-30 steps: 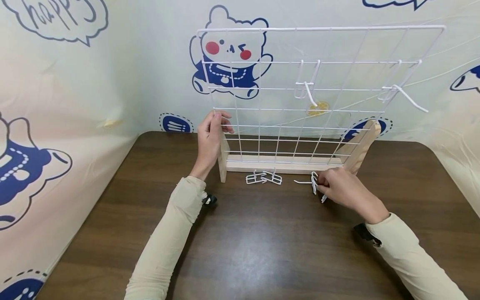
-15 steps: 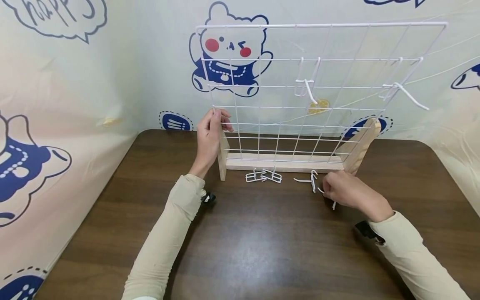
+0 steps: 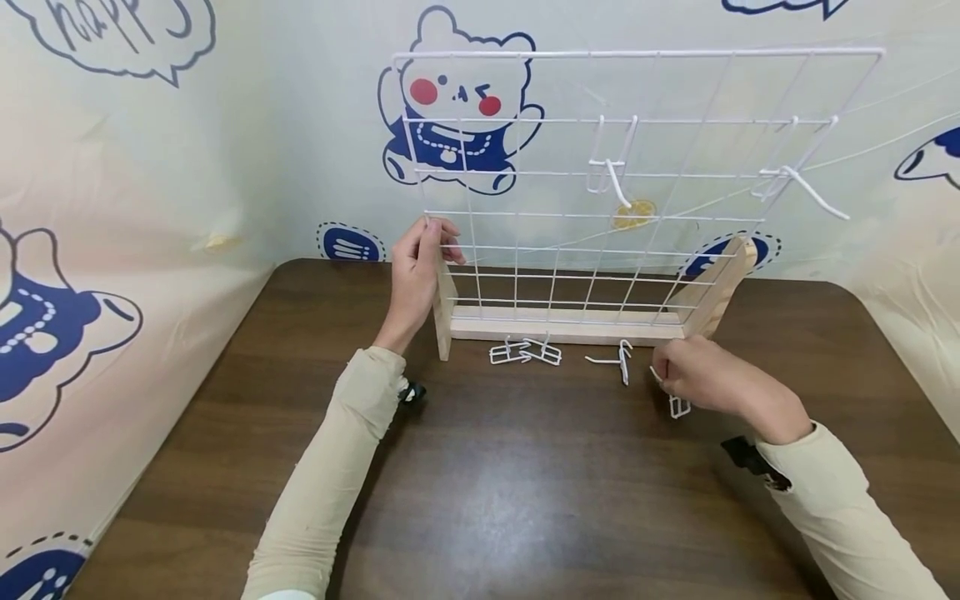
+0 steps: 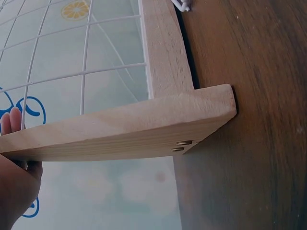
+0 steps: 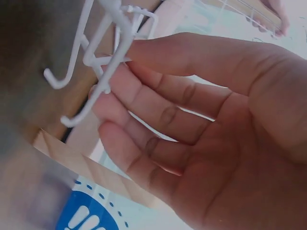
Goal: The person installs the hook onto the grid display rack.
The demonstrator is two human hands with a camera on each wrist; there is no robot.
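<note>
Your right hand [image 3: 701, 382] is pinching a white wire hook [image 3: 678, 406] just above the table [image 3: 525, 500], near the right foot of the wooden stand [image 3: 562, 327]. Your left hand [image 3: 416, 271] is gripping the left edge of the white wire grid [image 3: 622, 183] where it meets the stand's left upright.

The head view is showing the whole layout: two hooks already hanging on the grid, one near the middle [image 3: 611, 171] and one at the far right [image 3: 798, 182], and loose hooks lying on the table in front of the stand, a tangled pair [image 3: 525, 352] to the left and a single one [image 3: 617, 361] just beside your right hand. The right wrist view is giving what the head view cannot: the thumb and fingers [image 5: 144, 91] are closing on the wire hook [image 5: 98, 62], with its curved ends sticking out to the left. It may be more than one hook; the wires are overlapping and blurred there. The left wrist view is showing mostly the stand's wooden foot [image 4: 144, 124] and only a fingertip [image 4: 14, 122] of your left hand, so the grip itself is cut off there.

Since a second ago your right hand is drawing back to the right with the hook, away from the single hook on the table, while your left hand is staying put.
</note>
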